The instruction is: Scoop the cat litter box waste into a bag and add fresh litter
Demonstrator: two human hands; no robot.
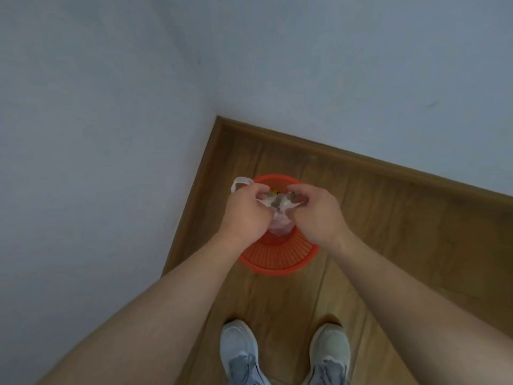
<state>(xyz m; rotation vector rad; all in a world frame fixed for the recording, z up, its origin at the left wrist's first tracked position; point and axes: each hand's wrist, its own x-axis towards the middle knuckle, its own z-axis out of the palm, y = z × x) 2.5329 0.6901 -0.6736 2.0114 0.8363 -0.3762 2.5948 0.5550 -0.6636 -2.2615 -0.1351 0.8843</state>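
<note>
Head view, looking straight down into a room corner. A pale left wall (97, 134) and a pale far wall (361, 65) meet above an orange slotted bin (277, 258), which stands on the wooden floor (402, 245) close to the corner. A brown skirting board (361, 159) runs along the foot of both walls. Open floor lies to the right of the bin and between the bin and the person's two grey shoes (240, 351); to the left, the wall closes in near the bin's rim.

The white plastic bag (280, 220) hangs over the bin's mouth, stretched between both hands. The left hand (245, 211) grips the bag's left edge with its fingers (258, 190) curled round the plastic; the right hand (316, 215) grips the right edge, fingers likewise curled and clamped on it. One handle loop (241, 182) sticks out past the left hand. Greyish clumps (277, 202) show at the bag's mouth, blurred.

The fingertips are hidden behind the knuckles and the plastic. The bag's lower part and the bin's inside are largely covered by hands and bag. Both forearms cover much of the near floor, and the shoes are cut off by the lower frame edge.
</note>
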